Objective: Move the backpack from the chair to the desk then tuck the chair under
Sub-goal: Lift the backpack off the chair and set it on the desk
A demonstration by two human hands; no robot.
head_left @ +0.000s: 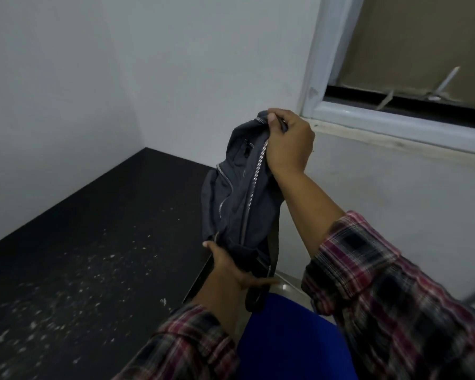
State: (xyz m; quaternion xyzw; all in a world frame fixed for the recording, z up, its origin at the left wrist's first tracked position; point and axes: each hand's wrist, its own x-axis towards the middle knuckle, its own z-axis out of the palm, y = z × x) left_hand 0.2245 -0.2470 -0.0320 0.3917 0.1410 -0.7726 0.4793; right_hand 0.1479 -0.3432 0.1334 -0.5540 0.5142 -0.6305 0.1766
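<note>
A dark grey backpack with silver zips hangs upright in the air over the right edge of the black desk. My right hand grips its top. My left hand holds its bottom from below. A strap dangles down toward the blue chair seat, which sits below my arms beside the desk's edge. Only the seat of the chair shows.
The desk fills the corner between two white walls and is speckled with white dust and flakes. A window with a white frame and a brown board behind it is on the right wall. A strip of pale floor shows between desk and wall.
</note>
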